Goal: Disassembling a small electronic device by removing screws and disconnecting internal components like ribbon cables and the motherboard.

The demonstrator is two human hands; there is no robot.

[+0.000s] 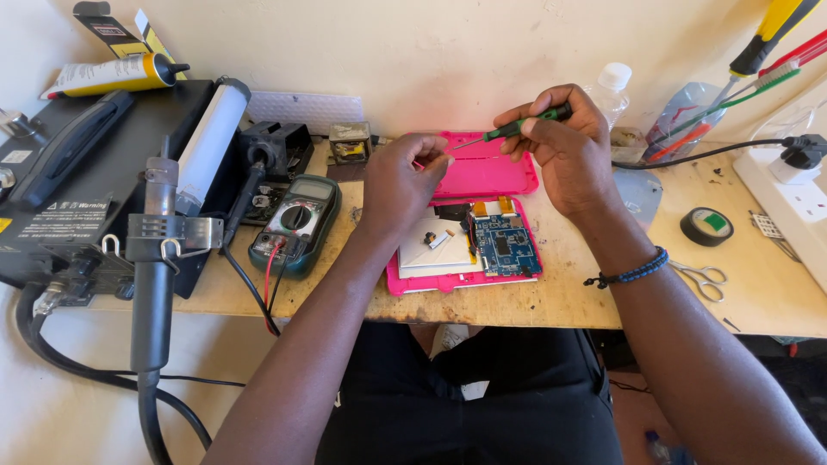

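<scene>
While both hands hovered over the middle of the table (560,301), here's how stuff sat, left to right. Far left was a black rework station (77,181) with one hot-air wand (155,258) hanging off its holder, one glue tube (116,73) on top. Next came one green multimeter (297,220), leads trailing off the near edge.

The left hand (401,185) was pinched narrow, fingertips closed at the tip end of the screwdriver; if it had a screw in there, I couldn't tell, too tiny. The right hand (564,146) was wrapped around the handle of one green screwdriver (508,131). Its long axis ran left-right, tilted a bit, handle to the right, tip pointing left at the left hand's fingertips. So the tip was basically touching or just beside that pinch.

Below the hands lay one opened pink tablet (465,250), blue circuit board (504,244) showing, and its pink back cover (482,172) just beyond.

Right side: one clear bottle (610,90), one roll of black tape (706,226), one pair of scissors (702,277), one white power strip (788,194).
</scene>
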